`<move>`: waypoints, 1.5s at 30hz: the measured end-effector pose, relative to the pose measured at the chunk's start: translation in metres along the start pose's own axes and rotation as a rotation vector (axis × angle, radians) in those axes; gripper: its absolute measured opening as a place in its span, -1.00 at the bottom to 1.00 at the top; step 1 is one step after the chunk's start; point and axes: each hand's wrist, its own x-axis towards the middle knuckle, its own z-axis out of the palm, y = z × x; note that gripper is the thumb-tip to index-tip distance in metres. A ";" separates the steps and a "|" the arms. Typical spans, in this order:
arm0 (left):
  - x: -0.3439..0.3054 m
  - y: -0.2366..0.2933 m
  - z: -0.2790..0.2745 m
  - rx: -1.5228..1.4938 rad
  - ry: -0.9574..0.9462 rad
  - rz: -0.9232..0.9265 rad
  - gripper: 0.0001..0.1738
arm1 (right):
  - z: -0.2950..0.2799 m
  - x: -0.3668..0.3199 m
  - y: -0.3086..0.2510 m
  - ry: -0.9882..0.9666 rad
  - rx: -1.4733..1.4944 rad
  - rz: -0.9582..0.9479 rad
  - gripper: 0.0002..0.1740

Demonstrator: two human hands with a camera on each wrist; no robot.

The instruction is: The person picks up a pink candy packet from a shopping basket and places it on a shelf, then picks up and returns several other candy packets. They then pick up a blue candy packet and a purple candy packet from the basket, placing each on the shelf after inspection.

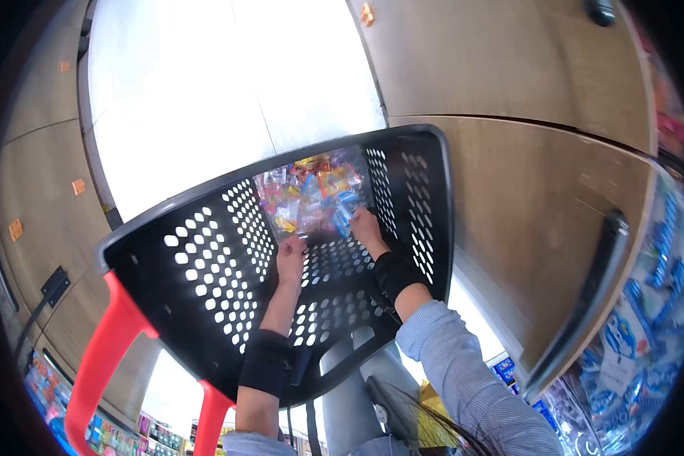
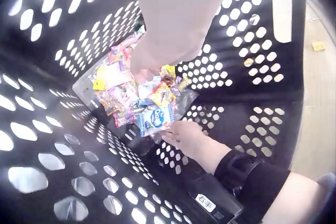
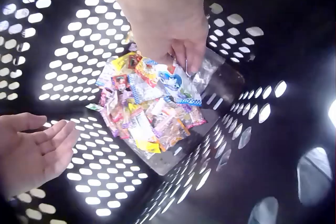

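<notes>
A heap of small wrapped sweets (image 1: 311,186) in several colours lies at the bottom of a black basket (image 1: 186,285), with clear plastic around it. My right hand (image 1: 367,228) pinches a blue-and-white sweet packet (image 2: 156,119) at its edge, on top of the heap. In the right wrist view its fingers (image 3: 190,58) curl at that packet, while the thumb is hidden. My left hand (image 1: 290,262) hovers inside the basket near the close side of the heap. The right wrist view shows the left hand (image 3: 39,148) with loosely extended fingers and nothing in it.
The basket's perforated walls surround both hands, and its red handle (image 1: 91,365) hangs at the lower left. Wooden cabinet doors stand on both sides, one with a black handle (image 1: 585,296). Blue-and-white packages (image 1: 631,342) fill a spot at the right.
</notes>
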 end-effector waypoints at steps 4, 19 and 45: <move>-0.042 0.021 -0.002 0.074 -0.057 0.050 -0.65 | -0.021 -0.032 -0.029 0.175 0.119 -0.215 -0.86; -0.277 0.080 -0.061 0.318 -0.041 0.697 -0.52 | -0.157 -0.290 -0.157 0.088 0.909 -0.218 -0.90; -0.642 0.107 0.009 0.297 -0.755 1.038 -0.57 | -0.435 -0.624 -0.111 -0.014 0.974 -0.784 -0.64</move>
